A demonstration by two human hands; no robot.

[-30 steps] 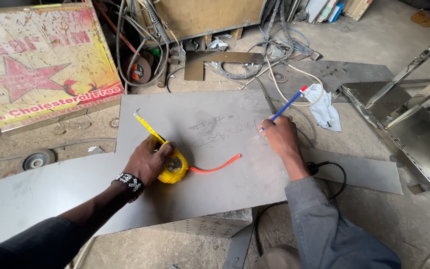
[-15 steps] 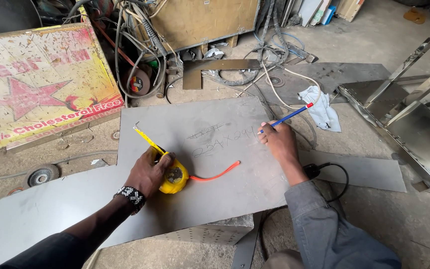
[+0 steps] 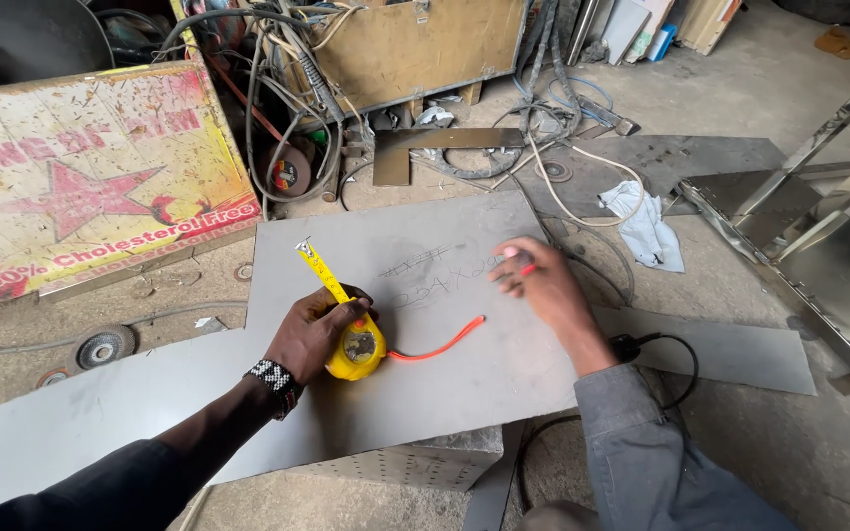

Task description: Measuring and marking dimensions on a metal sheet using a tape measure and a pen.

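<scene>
Left hand (image 3: 319,329) grips round yellow tape measure (image 3: 358,349), blade run out beyond it on flat grey metal sheet (image 3: 425,324). Right hand (image 3: 541,287), blurred, pinches red-tipped pen (image 3: 526,268). Marking stage, seemingly; next needs steady blade.

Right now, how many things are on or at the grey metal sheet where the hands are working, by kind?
Tape measure, yellow, under the left hand: 1
Orange strap trailing from it: 1
Pen, red tip showing in the blurred right hand: 1
Metal sheet with scribbled marks: 1
Total: 4
</scene>
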